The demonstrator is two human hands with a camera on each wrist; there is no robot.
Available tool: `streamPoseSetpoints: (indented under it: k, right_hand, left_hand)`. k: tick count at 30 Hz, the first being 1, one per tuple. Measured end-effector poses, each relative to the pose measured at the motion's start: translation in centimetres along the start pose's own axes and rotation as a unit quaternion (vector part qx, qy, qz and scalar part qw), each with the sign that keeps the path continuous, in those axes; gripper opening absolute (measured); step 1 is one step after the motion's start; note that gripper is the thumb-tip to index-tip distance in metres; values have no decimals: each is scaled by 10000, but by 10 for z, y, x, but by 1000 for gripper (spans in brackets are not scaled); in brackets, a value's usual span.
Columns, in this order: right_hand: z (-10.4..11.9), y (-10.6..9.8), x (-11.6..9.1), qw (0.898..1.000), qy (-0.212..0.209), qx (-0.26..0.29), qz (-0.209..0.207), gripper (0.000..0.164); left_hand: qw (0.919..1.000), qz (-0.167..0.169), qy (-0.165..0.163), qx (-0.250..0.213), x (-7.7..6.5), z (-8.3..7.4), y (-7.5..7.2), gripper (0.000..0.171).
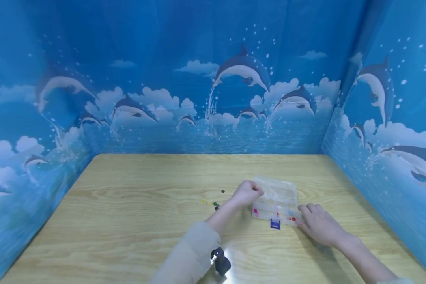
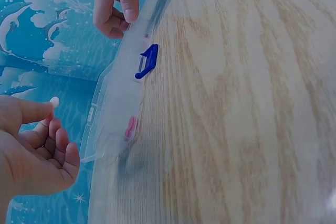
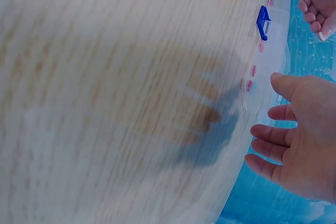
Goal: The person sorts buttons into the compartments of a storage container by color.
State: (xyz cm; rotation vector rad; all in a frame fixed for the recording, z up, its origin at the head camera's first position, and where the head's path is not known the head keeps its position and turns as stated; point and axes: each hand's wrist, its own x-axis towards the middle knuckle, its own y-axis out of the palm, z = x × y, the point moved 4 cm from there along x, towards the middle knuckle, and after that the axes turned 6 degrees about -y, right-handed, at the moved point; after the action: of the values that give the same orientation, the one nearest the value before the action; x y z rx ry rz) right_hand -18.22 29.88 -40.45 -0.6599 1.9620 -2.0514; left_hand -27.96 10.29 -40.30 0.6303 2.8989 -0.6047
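Note:
A clear plastic compartment box (image 1: 266, 215) lies on the table with its lid (image 1: 280, 189) raised at the back. Its blue latch (image 1: 275, 224) faces me. Pink pieces (image 1: 255, 211) lie in the left end, red pieces (image 1: 293, 219) towards the right. My left hand (image 1: 247, 193), over the box's left side, pinches a small white disc (image 2: 54, 101), perhaps a button, between thumb and forefinger. My right hand (image 1: 319, 225) is at the box's right end, fingers loosely extended (image 3: 270, 136). Its thumb appears to touch the box's edge.
Left of the box lie small loose discs: yellow ones (image 1: 210, 203), a green one (image 1: 215, 204) and black ones (image 1: 223, 191). A black device (image 1: 221, 262) is at my left sleeve. A blue dolphin curtain (image 1: 163, 79) surrounds the wooden table (image 1: 127, 221).

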Motion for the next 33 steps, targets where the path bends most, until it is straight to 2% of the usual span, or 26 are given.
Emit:
streamPoseSetpoints:
  k: [4,12,21,33]
  right_hand:
    - [0,0,0,10000,28,19,24,39]
    - [0,-1,0,10000,38,15,59,39]
    - [0,-1,1,10000,5,22,-34,40]
    - [-1,1,1,9999,-69,-12,-127,39]
  left_hand:
    - [10000,-42,-33,26,2,0,7,8]
    - [9997,-156,-134,156,6,0,20,5]
    - [9996,-204,-137,140,8,-5,31,18]
    - [9986,-466,-216,-113,12,-6,51,4]
